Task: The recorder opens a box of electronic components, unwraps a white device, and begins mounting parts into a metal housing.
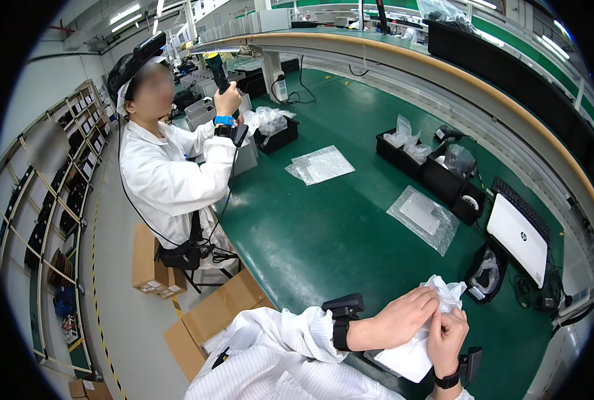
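At the near right edge of the green table, a thin white plastic bag (447, 291) is bunched up between my hands. Its lower part spreads below them over a flat, pale thing whose kind I cannot make out. My left hand (398, 319) comes in from the left, its fingers bent together on the bag. Close against it, my right hand (447, 335) has its fingers curled round the bunched plastic. Both wrists wear black straps with small black devices. The fingertips are partly hidden in the folds.
Beyond my hands, a grey-white plate (420, 213) lies on bubble wrap. Black bins (422, 175) with plastic bags, a closed white laptop (518, 238) and a keyboard (522, 207) line the right. A co-worker (170, 160) at the left holds a black handheld tool (217, 75). Cardboard boxes (223, 310) stand below.
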`<state>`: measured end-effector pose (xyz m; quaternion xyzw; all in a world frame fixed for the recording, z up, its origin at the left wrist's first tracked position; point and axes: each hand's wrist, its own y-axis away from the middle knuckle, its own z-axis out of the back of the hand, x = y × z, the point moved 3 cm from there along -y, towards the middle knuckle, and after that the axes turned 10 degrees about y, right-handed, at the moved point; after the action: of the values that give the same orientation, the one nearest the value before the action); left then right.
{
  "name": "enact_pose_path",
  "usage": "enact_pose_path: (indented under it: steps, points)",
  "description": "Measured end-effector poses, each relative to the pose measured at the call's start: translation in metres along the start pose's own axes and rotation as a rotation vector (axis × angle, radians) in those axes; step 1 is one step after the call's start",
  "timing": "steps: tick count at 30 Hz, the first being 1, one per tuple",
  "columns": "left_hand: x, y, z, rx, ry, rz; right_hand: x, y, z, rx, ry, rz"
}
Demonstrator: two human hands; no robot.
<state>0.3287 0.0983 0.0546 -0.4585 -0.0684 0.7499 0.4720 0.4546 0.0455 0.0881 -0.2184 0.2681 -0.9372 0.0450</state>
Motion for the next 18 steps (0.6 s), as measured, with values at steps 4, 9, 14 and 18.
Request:
enact_pose_path:
  steps: [4, 9, 14, 18]
  points:
    - [-0.004, -0.001, 0.004, 0.027, 0.023, -0.014, -0.033, 0.006, 0.002, 0.028, -0.233, -0.050]
    - [-0.005, 0.000, 0.004, 0.025, 0.042, -0.018, 0.003, 0.000, 0.036, -0.033, 0.073, 0.362]
    - [-0.008, 0.002, 0.009, 0.009, 0.023, -0.020, 0.029, 0.026, 0.038, 0.179, 0.149, 0.357]
    - [-0.009, -0.003, 0.000, 0.009, 0.025, -0.050, 0.058, 0.036, 0.049, 0.158, 0.139, 0.244]
